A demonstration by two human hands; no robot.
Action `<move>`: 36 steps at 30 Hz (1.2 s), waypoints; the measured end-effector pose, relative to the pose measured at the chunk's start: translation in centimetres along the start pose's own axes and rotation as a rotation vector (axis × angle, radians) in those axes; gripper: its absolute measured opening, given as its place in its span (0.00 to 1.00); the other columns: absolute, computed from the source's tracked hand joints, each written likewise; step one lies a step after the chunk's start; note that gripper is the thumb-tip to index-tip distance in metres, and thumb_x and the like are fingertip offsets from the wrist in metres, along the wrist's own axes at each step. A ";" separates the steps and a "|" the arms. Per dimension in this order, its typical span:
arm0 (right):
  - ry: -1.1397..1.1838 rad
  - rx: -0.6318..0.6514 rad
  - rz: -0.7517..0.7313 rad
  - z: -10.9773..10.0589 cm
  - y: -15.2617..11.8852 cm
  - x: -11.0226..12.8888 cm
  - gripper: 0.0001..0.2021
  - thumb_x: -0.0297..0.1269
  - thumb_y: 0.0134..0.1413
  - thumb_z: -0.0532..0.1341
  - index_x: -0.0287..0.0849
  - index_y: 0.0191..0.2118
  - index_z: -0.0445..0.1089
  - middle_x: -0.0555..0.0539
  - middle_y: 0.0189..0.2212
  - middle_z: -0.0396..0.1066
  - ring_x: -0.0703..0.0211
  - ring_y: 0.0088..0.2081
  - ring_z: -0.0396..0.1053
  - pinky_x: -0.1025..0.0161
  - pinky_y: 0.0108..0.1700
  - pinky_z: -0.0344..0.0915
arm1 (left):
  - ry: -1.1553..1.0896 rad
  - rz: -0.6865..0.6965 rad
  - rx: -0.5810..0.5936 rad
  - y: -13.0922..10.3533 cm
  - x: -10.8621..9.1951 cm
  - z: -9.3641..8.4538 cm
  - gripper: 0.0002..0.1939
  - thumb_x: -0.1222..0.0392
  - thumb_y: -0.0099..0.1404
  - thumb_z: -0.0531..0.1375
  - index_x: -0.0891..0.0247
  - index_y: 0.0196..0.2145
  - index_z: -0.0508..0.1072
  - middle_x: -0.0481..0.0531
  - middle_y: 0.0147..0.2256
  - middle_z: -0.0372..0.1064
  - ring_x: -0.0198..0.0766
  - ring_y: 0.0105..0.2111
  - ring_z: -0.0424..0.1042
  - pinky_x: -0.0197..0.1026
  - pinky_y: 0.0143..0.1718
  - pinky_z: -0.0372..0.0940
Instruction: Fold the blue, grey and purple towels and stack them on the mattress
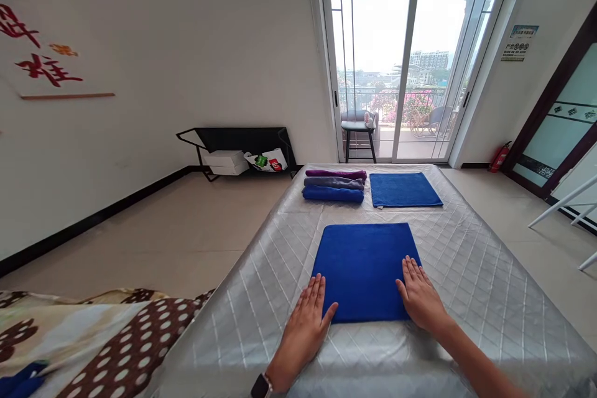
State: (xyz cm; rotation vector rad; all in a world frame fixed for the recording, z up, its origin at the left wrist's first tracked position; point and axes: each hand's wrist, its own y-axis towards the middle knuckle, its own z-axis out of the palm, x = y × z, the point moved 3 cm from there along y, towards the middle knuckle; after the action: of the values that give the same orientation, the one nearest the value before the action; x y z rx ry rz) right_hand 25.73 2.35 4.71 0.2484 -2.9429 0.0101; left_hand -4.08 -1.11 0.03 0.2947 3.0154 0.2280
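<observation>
A blue towel [366, 273] lies flat and smooth on the silver quilted cover [261, 298], close in front of me. My left hand [305, 317] rests at its left edge, palm down with the fingers stretched out and the thumb apart. On the right edge lies my right hand [420, 292], also flat with fingers extended. Neither hand grips anything. Beyond, a stack of folded towels [334, 186] in purple, grey and blue sits at the far left of the cover. Beside that stack is a second flat blue towel [405, 189].
At lower left is a brown and cream dotted blanket [135, 348], with a dark blue cloth [23, 379] on it. A black rack [242, 143] holding white boxes [227, 161] stands by the wall. White chair legs [564, 202] show at right, near a fire extinguisher [500, 157].
</observation>
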 end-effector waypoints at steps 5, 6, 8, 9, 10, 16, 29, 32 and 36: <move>-0.005 -0.044 0.025 -0.1 3.6 0.0 0.32 0.46 0.69 0.39 0.29 0.71 0.46 0.39 0.71 0.43 0.51 0.71 0.41 0.52 0.70 0.43 | -0.013 -0.009 0.049 1.4 -0.6 -1.0 0.38 0.40 0.74 0.39 0.74 0.69 0.51 0.66 0.68 0.47 0.50 0.69 0.46 0.57 0.67 0.51; -0.007 -0.048 0.034 0.2 4.1 -0.2 0.32 0.45 0.68 0.40 0.29 0.70 0.46 0.39 0.71 0.43 0.51 0.71 0.41 0.52 0.70 0.43 | -0.027 0.018 0.045 2.2 -1.5 -1.4 0.38 0.41 0.74 0.39 0.73 0.68 0.52 0.66 0.68 0.48 0.49 0.69 0.47 0.56 0.66 0.52; -0.013 -0.061 0.047 0.9 4.8 -0.5 0.32 0.45 0.68 0.40 0.28 0.70 0.46 0.38 0.71 0.43 0.50 0.71 0.41 0.51 0.70 0.42 | -0.067 0.128 0.030 4.1 -4.3 -2.1 0.36 0.41 0.75 0.38 0.71 0.68 0.54 0.64 0.68 0.50 0.47 0.68 0.49 0.54 0.66 0.54; -0.020 -0.070 0.049 1.3 4.9 -0.7 0.32 0.44 0.68 0.40 0.28 0.70 0.46 0.38 0.71 0.44 0.50 0.71 0.41 0.51 0.70 0.43 | -0.089 0.200 0.021 5.2 -6.3 -2.4 0.35 0.42 0.75 0.38 0.70 0.68 0.54 0.63 0.68 0.51 0.46 0.68 0.50 0.52 0.66 0.54; -0.031 -0.080 0.043 1.6 4.9 -0.8 0.32 0.44 0.68 0.40 0.28 0.70 0.46 0.38 0.71 0.44 0.50 0.71 0.41 0.51 0.70 0.43 | -0.110 0.273 0.009 6.4 -8.4 -2.7 0.35 0.42 0.75 0.38 0.69 0.67 0.55 0.62 0.68 0.52 0.45 0.68 0.51 0.51 0.66 0.54; -0.128 -0.122 -0.040 2.4 4.3 -1.2 0.31 0.31 0.63 0.44 0.32 0.70 0.48 0.41 0.71 0.47 0.52 0.71 0.43 0.52 0.70 0.47 | -0.197 0.437 -0.051 11.9 -18.2 -1.5 0.32 0.47 0.76 0.37 0.70 0.68 0.53 0.61 0.68 0.50 0.44 0.69 0.46 0.51 0.67 0.51; 0.001 -0.035 0.070 1.1 4.3 -0.4 0.32 0.44 0.68 0.40 0.29 0.70 0.46 0.39 0.71 0.43 0.53 0.71 0.40 0.53 0.71 0.41 | 0.001 0.010 -0.081 10.7 -1.3 0.4 0.40 0.38 0.73 0.37 0.72 0.69 0.51 0.64 0.67 0.54 0.50 0.68 0.49 0.56 0.67 0.51; -0.006 0.003 0.088 0.9 4.3 -0.4 0.32 0.44 0.68 0.41 0.28 0.70 0.46 0.38 0.71 0.43 0.53 0.71 0.40 0.54 0.71 0.41 | 0.010 -0.031 -0.081 10.1 0.2 0.4 0.41 0.37 0.73 0.36 0.74 0.68 0.51 0.65 0.67 0.53 0.51 0.68 0.49 0.56 0.67 0.51; -0.011 0.026 0.086 0.5 5.8 -0.7 0.32 0.44 0.68 0.40 0.26 0.70 0.46 0.37 0.71 0.43 0.52 0.71 0.41 0.53 0.70 0.42 | -0.006 -0.052 -0.060 10.0 -0.2 0.3 0.41 0.37 0.72 0.36 0.75 0.68 0.52 0.66 0.67 0.52 0.52 0.68 0.49 0.56 0.67 0.50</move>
State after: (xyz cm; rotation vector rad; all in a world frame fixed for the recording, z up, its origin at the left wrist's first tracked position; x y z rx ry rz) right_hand 25.37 8.21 4.18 0.1263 -2.9639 0.0590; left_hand -2.02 8.62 1.31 0.2108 2.9994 0.3126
